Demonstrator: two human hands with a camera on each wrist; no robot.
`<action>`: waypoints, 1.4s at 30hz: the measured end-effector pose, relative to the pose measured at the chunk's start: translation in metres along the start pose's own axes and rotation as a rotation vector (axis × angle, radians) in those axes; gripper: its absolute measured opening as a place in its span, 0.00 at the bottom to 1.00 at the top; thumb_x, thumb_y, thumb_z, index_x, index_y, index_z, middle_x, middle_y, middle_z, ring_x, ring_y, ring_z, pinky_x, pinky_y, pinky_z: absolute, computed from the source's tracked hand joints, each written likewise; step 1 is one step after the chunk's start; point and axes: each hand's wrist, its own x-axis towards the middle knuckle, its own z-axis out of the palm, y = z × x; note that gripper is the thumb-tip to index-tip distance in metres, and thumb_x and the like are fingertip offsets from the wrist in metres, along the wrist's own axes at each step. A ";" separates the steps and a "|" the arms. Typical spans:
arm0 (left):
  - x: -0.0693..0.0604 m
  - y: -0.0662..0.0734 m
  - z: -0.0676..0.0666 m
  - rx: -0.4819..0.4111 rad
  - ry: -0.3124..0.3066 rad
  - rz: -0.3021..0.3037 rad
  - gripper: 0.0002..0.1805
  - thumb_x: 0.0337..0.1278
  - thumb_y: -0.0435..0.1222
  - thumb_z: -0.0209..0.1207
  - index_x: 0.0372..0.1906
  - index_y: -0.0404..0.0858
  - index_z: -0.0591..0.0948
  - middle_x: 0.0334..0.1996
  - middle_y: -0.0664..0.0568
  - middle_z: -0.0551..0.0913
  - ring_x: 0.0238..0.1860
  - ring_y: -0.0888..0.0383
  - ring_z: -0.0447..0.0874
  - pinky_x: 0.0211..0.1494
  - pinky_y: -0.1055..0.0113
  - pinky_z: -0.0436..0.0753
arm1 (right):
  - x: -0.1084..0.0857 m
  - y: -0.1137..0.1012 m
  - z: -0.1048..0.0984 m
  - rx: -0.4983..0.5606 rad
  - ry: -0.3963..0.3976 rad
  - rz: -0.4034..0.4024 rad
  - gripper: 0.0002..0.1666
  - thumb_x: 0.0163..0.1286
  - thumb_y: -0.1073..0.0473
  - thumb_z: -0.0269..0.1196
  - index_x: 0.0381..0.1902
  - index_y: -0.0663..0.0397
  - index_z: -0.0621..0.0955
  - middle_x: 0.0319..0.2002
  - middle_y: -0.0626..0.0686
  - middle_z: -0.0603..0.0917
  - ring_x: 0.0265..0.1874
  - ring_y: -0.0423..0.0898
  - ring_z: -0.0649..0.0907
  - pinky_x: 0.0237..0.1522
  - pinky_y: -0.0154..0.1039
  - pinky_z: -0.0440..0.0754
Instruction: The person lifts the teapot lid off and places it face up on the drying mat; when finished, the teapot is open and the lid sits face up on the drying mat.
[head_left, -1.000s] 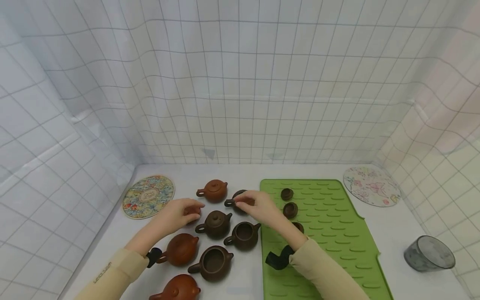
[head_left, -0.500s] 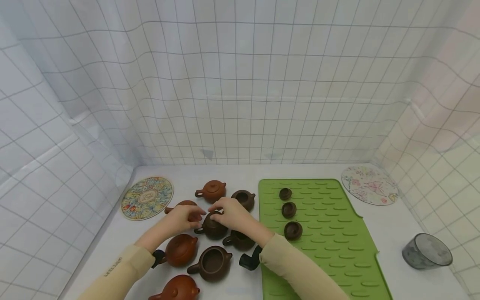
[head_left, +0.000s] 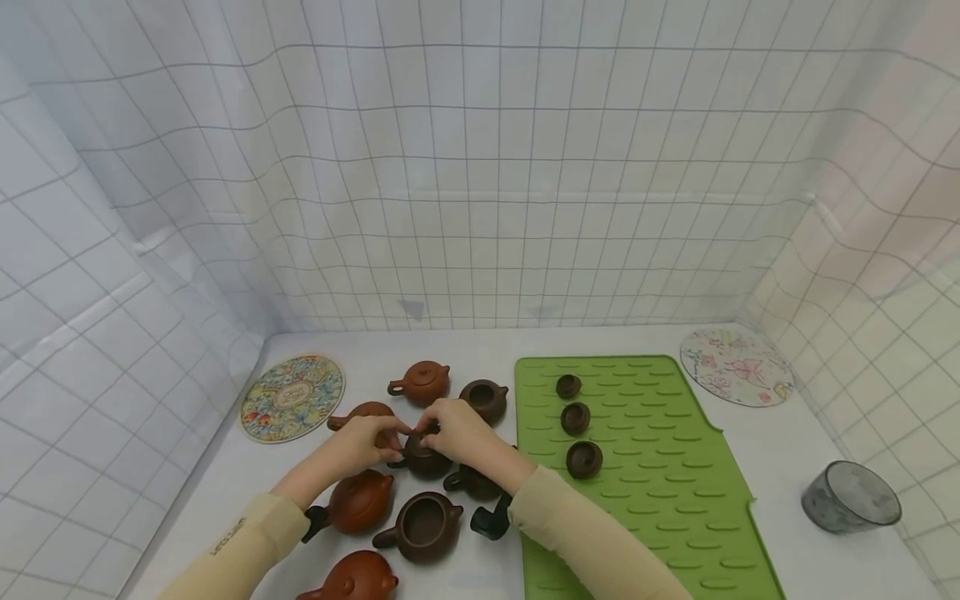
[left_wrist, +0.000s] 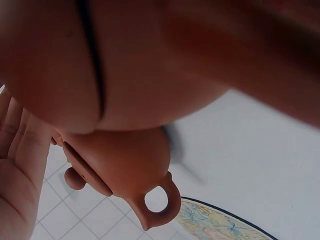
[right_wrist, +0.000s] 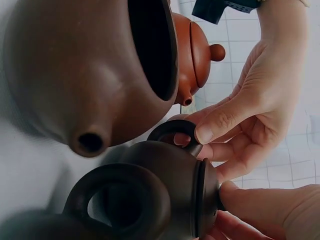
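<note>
My left hand (head_left: 365, 442) pinches the loop handle of a dark brown teapot (head_left: 426, 463) in the middle of the group. From the other side, my right hand (head_left: 459, 429) pinches the knob of that teapot's lid (right_wrist: 208, 197), which sits on the pot. The right wrist view shows the left thumb (right_wrist: 217, 125) on the handle and the right thumb against the knob. Just beyond stands an open-topped dark teapot (head_left: 492, 408). Another dark teapot (head_left: 472, 483) is partly hidden under my right forearm. A reddish teapot (left_wrist: 130, 160) with its lid on fills part of the left wrist view.
Three dark lids (head_left: 575, 418) lie in a column on a green ridged mat (head_left: 660, 467). Nearer me are a lidless dark teapot (head_left: 412, 537) and lidded reddish teapots (head_left: 362, 502). Round patterned mats (head_left: 292, 398) lie at both back corners; a grey glass (head_left: 847, 500) stands at right.
My right hand has left the far dark teapot, moving left and nearer to the middle dark teapot, and now pinches its lid knob. My left hand has shifted right onto the handle.
</note>
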 end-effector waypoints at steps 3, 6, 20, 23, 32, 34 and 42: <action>0.000 -0.001 0.001 -0.003 0.003 -0.002 0.18 0.51 0.30 0.70 0.49 0.35 0.84 0.28 0.58 0.83 0.30 0.65 0.80 0.33 0.71 0.79 | 0.000 -0.001 0.001 -0.024 0.000 0.011 0.07 0.63 0.60 0.70 0.40 0.51 0.88 0.40 0.47 0.87 0.42 0.40 0.83 0.41 0.29 0.80; 0.000 -0.003 0.002 -0.008 0.004 0.004 0.18 0.50 0.31 0.70 0.49 0.36 0.84 0.27 0.58 0.83 0.29 0.66 0.79 0.32 0.71 0.78 | 0.001 -0.001 0.002 -0.035 0.000 0.019 0.07 0.63 0.60 0.70 0.40 0.51 0.88 0.40 0.47 0.86 0.41 0.39 0.83 0.40 0.28 0.80; 0.001 -0.003 0.001 -0.036 -0.014 -0.007 0.16 0.52 0.31 0.70 0.48 0.37 0.83 0.25 0.59 0.80 0.28 0.66 0.76 0.32 0.71 0.76 | -0.010 0.021 -0.027 0.345 0.058 0.091 0.10 0.68 0.54 0.66 0.44 0.49 0.87 0.44 0.50 0.88 0.42 0.44 0.85 0.41 0.35 0.81; 0.001 -0.002 0.001 -0.029 -0.009 -0.005 0.16 0.52 0.31 0.70 0.48 0.38 0.84 0.25 0.59 0.80 0.28 0.66 0.75 0.33 0.71 0.76 | -0.016 0.029 -0.043 0.554 0.062 0.135 0.14 0.69 0.56 0.65 0.48 0.55 0.86 0.47 0.56 0.87 0.43 0.46 0.86 0.45 0.38 0.83; -0.002 -0.007 0.001 -0.031 0.001 0.000 0.16 0.53 0.32 0.69 0.49 0.39 0.83 0.27 0.61 0.82 0.31 0.66 0.79 0.38 0.68 0.79 | -0.035 0.068 -0.084 1.088 0.115 0.248 0.22 0.74 0.62 0.57 0.62 0.69 0.74 0.59 0.64 0.78 0.51 0.47 0.84 0.58 0.40 0.80; -0.003 -0.007 0.002 -0.030 0.006 -0.002 0.16 0.53 0.32 0.69 0.49 0.39 0.84 0.27 0.61 0.82 0.31 0.66 0.79 0.38 0.67 0.79 | -0.039 0.080 -0.089 1.148 0.148 0.260 0.24 0.75 0.62 0.56 0.64 0.70 0.71 0.59 0.62 0.78 0.49 0.44 0.84 0.58 0.39 0.80; -0.003 -0.006 0.004 -0.041 0.020 0.006 0.16 0.54 0.32 0.69 0.50 0.39 0.84 0.27 0.60 0.81 0.30 0.67 0.77 0.35 0.70 0.78 | -0.065 0.129 -0.106 1.312 0.219 0.261 0.30 0.80 0.62 0.48 0.73 0.72 0.58 0.48 0.47 0.82 0.44 0.38 0.85 0.54 0.33 0.81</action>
